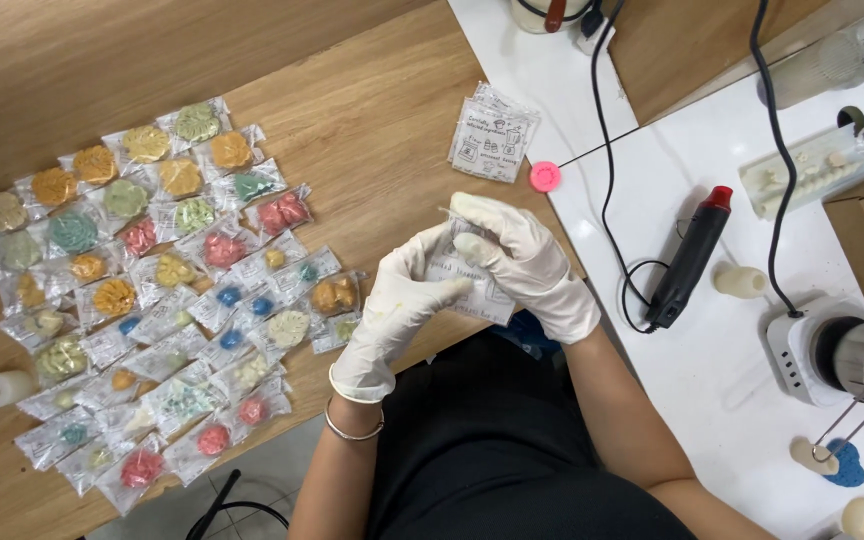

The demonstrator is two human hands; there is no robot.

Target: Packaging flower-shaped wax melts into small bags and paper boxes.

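Wooden desk carries rows of wrapped coloured flower pieces, left of the small clear packet you hold. Your gloved left hand pinches the packet's lower edge; your gloved right hand grips its top. Stack of printed cards and pink round cap lie above the packet; black heat tool lies to its right.

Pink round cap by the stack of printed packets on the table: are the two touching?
Apart. In the head view, the pink round cap lies just right of the stack of printed packets, with a thin strip of surface showing between them.
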